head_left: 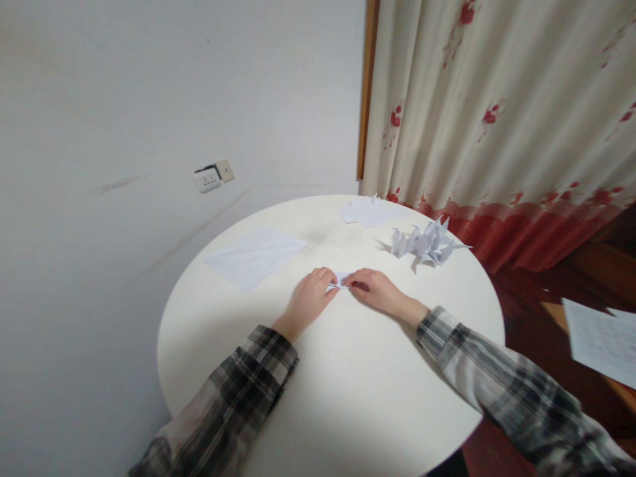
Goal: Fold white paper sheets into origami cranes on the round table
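Between my two hands, near the middle of the round white table (342, 377), lies a small folded piece of white paper (341, 277). My left hand (313, 291) pinches its left side with thumb and fingers. At the paper's right side, the fingers of my right hand (376, 289) are bent together and grip the edge. Both hands partly cover the paper, so its full shape is hidden. To the right, beyond my right hand, a cluster of folded white paper cranes (426, 242) stands on the table.
Flat white sheets (258, 257) lie on the left of the table. More white paper (370, 212) sits at the far edge. A wall with a socket (207, 179) borders the left, a flowered curtain (497, 132) the right. Printed sheets (601, 341) rest lower right, beyond the table.
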Motion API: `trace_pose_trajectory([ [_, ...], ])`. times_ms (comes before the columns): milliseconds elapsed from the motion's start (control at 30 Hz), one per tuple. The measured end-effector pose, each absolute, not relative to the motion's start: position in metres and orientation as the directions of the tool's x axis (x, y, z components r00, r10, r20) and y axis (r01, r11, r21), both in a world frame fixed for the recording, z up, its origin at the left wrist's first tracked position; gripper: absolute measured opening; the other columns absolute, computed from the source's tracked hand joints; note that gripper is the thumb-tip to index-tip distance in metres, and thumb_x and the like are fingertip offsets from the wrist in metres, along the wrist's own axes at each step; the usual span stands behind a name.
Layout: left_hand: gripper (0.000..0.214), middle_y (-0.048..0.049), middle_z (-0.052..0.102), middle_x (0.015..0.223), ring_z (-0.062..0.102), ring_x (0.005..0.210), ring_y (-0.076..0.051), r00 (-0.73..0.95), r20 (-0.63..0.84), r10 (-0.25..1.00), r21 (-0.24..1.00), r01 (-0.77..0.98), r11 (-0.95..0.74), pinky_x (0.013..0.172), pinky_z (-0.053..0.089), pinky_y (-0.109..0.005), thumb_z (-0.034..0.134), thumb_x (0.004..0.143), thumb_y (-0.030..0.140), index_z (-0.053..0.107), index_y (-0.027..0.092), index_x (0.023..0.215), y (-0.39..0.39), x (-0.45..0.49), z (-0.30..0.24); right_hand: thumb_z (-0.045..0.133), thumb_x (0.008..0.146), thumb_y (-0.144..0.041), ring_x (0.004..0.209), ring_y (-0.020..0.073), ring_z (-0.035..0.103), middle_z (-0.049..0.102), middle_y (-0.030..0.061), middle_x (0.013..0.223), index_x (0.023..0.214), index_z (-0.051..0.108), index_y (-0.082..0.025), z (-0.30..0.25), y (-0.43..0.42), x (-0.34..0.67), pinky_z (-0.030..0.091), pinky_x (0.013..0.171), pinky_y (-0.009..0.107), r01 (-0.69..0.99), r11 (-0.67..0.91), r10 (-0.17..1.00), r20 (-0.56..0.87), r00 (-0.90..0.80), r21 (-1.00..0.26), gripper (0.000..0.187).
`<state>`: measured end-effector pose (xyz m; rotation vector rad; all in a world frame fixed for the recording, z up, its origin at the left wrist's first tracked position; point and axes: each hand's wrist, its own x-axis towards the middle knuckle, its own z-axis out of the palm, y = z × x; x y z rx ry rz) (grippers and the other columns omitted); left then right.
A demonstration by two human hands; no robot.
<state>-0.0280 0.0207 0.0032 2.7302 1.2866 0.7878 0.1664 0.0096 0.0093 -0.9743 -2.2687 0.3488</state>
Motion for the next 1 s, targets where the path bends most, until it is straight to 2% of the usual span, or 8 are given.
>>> trace_pose_trajectory([
  [233,0.005,-0.0014,0.058,0.084,0.053,0.086,-0.017,0.534,0.418,0.736,0.25,0.711,-0.658,0.078,0.044,-0.031,0.055,0.078,0.02,0.054,0.019,0.083,0.0203,-0.0295,0.0049,0.051,0.078,-0.009,0.076,0.0131,0.056,0.065,0.0042,0.084,0.091,0.063,-0.017,0.0071,0.0111,0.1669,0.043,0.073,0.025,0.566,0.693,0.721,0.453,-0.524,-0.447,0.019],
  [500,0.01,-0.0025,0.06,0.083,0.054,0.086,-0.017,0.527,0.404,0.748,0.207,0.744,-0.635,0.079,0.044,-0.03,0.045,0.083,0.016,0.055,0.018,0.081,0.0195,-0.0276,0.0082,0.049,0.079,-0.009,0.078,0.0133,0.056,0.065,0.0043,0.086,0.092,0.063,-0.017,0.007,0.0103,0.167,0.044,0.074,0.025,0.559,0.693,0.721,0.46,-0.518,-0.456,0.021],
  [733,0.006,-0.0013,0.059,0.085,0.053,0.087,-0.017,0.544,0.398,0.739,0.226,0.723,-0.653,0.079,0.043,-0.03,0.049,0.082,0.018,0.055,0.019,0.082,0.0214,-0.0305,0.006,0.048,0.08,-0.008,0.082,0.0139,0.057,0.065,0.0047,0.087,0.092,0.063,-0.017,0.0025,0.0134,0.1679,0.043,0.078,0.026,0.542,0.705,0.709,0.468,-0.527,-0.458,0.022],
  [833,0.009,-0.002,0.059,0.09,0.052,0.09,-0.017,0.541,0.388,0.747,0.244,0.721,-0.649,0.082,0.042,-0.03,0.049,0.082,0.018,0.055,0.019,0.089,0.0222,-0.0306,0.0041,0.047,0.08,-0.007,0.083,0.0143,0.057,0.065,0.0042,0.087,0.092,0.063,-0.018,0.0012,0.014,0.168,0.043,0.078,0.026,0.533,0.712,0.702,0.476,-0.529,-0.458,0.022],
  [1000,0.024,-0.005,0.057,0.101,0.05,0.097,-0.019,0.562,0.396,0.726,0.228,0.706,-0.671,0.087,0.041,-0.032,0.049,0.083,0.018,0.053,0.017,0.107,0.0247,-0.0305,0.0005,0.048,0.078,-0.006,0.085,0.0145,0.056,0.064,0.0054,0.092,0.096,0.062,-0.018,0.0011,0.0136,0.1679,0.043,0.08,0.027,0.546,0.699,0.715,0.475,-0.513,-0.462,0.025],
])
